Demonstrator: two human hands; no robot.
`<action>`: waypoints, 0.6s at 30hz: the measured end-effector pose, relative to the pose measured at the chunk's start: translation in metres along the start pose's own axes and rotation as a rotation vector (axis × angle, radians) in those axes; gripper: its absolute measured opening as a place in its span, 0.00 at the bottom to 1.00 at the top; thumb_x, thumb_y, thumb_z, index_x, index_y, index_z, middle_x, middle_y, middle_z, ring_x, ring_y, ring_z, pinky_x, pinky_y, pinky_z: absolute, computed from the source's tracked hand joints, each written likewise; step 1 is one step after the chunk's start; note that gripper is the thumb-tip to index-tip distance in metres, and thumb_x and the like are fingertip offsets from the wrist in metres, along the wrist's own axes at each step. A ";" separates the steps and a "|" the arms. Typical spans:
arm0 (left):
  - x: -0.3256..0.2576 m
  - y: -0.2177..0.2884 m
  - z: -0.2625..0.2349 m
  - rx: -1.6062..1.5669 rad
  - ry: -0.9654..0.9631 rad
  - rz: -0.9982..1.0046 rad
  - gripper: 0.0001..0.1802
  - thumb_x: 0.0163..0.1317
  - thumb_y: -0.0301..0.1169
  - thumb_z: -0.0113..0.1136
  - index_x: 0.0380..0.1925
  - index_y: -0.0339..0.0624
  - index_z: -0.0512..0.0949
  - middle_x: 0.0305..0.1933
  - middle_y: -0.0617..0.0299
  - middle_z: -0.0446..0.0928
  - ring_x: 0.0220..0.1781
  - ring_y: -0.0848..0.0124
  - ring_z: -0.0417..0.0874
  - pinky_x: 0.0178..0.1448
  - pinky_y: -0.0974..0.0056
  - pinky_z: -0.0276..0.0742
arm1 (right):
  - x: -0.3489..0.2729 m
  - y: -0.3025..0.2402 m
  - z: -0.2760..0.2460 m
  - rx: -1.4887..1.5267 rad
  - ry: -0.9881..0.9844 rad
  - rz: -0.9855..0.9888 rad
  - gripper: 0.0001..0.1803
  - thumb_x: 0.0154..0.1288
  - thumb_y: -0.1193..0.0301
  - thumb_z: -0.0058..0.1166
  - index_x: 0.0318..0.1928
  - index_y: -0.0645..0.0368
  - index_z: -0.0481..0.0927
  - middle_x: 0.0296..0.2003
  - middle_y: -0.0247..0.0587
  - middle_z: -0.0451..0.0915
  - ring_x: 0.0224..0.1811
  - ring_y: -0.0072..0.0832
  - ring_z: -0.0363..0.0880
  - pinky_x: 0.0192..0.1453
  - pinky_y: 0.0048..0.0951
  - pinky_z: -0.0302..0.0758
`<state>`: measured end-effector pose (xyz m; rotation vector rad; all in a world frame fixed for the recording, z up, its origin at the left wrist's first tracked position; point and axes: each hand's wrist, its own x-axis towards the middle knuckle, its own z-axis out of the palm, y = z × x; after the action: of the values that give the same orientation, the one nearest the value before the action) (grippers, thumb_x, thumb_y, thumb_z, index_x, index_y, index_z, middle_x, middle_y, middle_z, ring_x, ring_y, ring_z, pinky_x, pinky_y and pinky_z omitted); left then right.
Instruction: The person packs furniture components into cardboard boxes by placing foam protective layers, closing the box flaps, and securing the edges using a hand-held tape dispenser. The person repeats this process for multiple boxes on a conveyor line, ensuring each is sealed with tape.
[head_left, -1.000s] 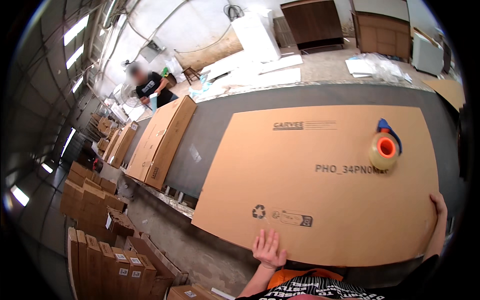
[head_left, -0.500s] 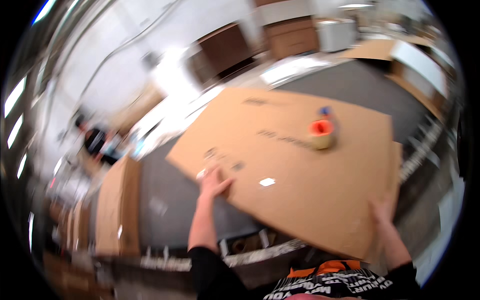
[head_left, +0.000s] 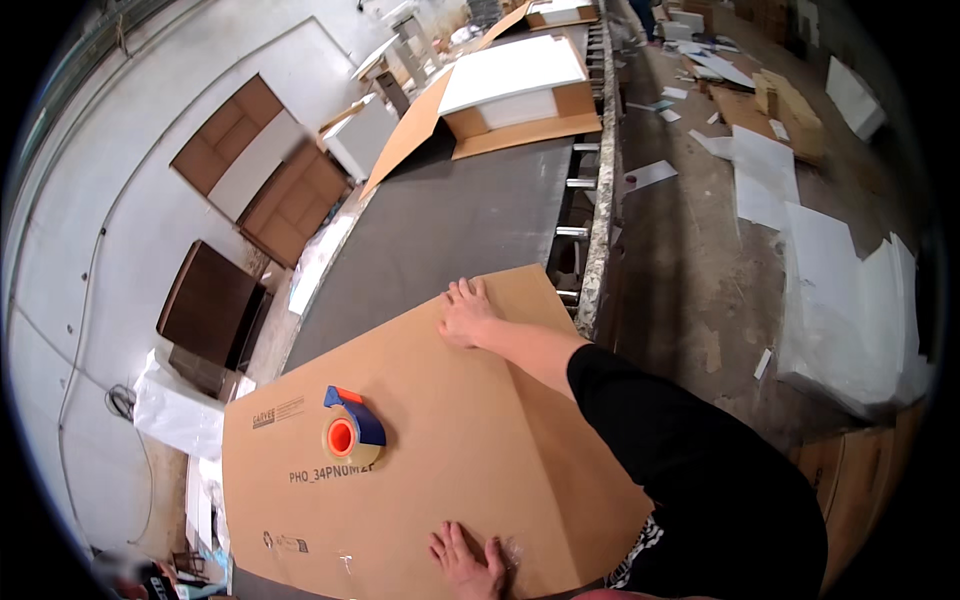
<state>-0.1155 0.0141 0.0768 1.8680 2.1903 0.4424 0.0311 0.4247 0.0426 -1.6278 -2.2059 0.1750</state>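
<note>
A large flat brown cardboard box (head_left: 430, 410) with dark printing lies on a grey conveyor belt (head_left: 460, 215). My right hand (head_left: 466, 312) reaches across and rests on its top near the far right corner, fingers loosely spread. Lower down, my left hand (head_left: 466, 565) presses flat on the top face near the close edge, fingers apart, beside a shiny strip of clear tape. A tape dispenser (head_left: 368, 425) in blue and orange, with a tape roll on an orange core, sits on the box left of both hands. Neither hand touches it.
Further along the belt stands an open carton (head_left: 520, 125) with white panels. A metal roller frame (head_left: 598, 215) runs along the belt's right side. Foam sheets (head_left: 850, 300) and scraps lie on the floor at right. Brown panels (head_left: 215, 305) lean by the left wall.
The view has swung to the right along the belt. My right hand has gone from the box's side edge to its top; my left hand has shifted from the edge onto the top face.
</note>
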 end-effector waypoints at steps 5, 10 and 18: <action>-0.006 -0.020 0.007 0.099 0.368 0.549 0.30 0.68 0.41 0.51 0.63 0.33 0.62 0.68 0.37 0.61 0.71 0.35 0.55 0.72 0.36 0.48 | 0.031 -0.011 -0.016 0.056 -0.278 0.053 0.29 0.68 0.51 0.36 0.55 0.63 0.74 0.53 0.50 0.76 0.59 0.40 0.70 0.66 0.49 0.55; -0.037 -0.052 -0.003 -0.074 0.112 -0.008 0.36 0.68 0.50 0.47 0.66 0.34 0.61 0.67 0.34 0.61 0.71 0.38 0.57 0.72 0.43 0.53 | 0.015 -0.001 -0.021 0.017 -0.208 0.038 0.31 0.67 0.48 0.38 0.57 0.62 0.73 0.54 0.47 0.75 0.59 0.37 0.69 0.63 0.45 0.57; -0.141 -0.042 -0.014 0.386 -0.327 -0.115 0.56 0.57 0.62 0.52 0.73 0.38 0.40 0.77 0.40 0.36 0.77 0.39 0.34 0.77 0.42 0.32 | -0.146 0.020 -0.059 0.038 -0.225 0.010 0.40 0.64 0.41 0.39 0.60 0.67 0.69 0.55 0.56 0.71 0.59 0.41 0.67 0.62 0.42 0.58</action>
<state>-0.1362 -0.1320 0.0710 1.8119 2.2483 -0.3106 0.1078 0.2860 0.0553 -1.6700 -2.3428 0.4188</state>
